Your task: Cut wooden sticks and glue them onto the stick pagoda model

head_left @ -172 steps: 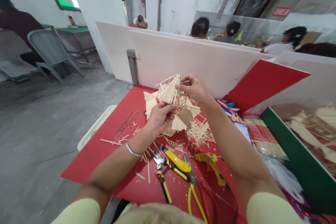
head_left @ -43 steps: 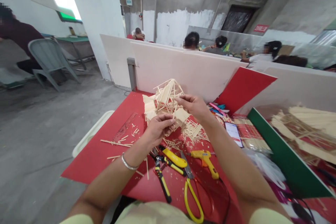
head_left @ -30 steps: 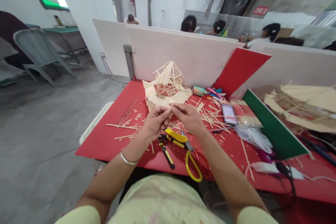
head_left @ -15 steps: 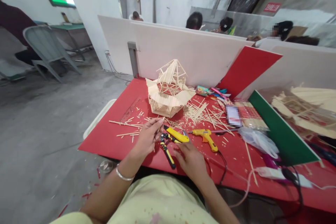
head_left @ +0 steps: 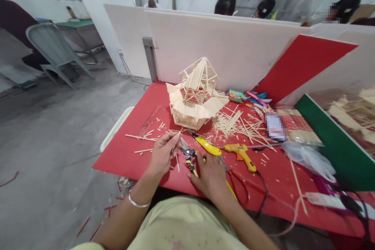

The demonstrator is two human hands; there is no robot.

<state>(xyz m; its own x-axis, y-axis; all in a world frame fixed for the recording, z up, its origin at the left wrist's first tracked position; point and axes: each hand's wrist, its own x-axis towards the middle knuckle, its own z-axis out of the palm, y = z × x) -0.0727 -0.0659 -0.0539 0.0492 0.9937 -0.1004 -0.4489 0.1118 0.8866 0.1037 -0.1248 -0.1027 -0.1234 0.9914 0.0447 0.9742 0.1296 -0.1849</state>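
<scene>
My left hand pinches a short thin wooden stick between thumb and fingertips, above the red tabletop. My right hand is closed over the black-and-yellow handles of hand cutters, whose blades are apart and point toward my left hand. Part of the handles is hidden under the palm. Just beyond lies a yellow utility knife. Red-handled scissors lie partly under my right hand. Behind both hands stands a tiered pagoda-like model built of wooden sticks, its upper roof partly covered.
A yellow glue gun with a cord lies to the right. Loose sticks are heaped beside the model. Farther right are a plastic bag, a green board and a power strip. A white partition stands behind; people sit beyond it.
My right hand has closed over the cutters' handles, and the blades have spread. The utility knife has shifted away from the cutters. My left hand keeps its pinch on the stick. The view has shifted.
</scene>
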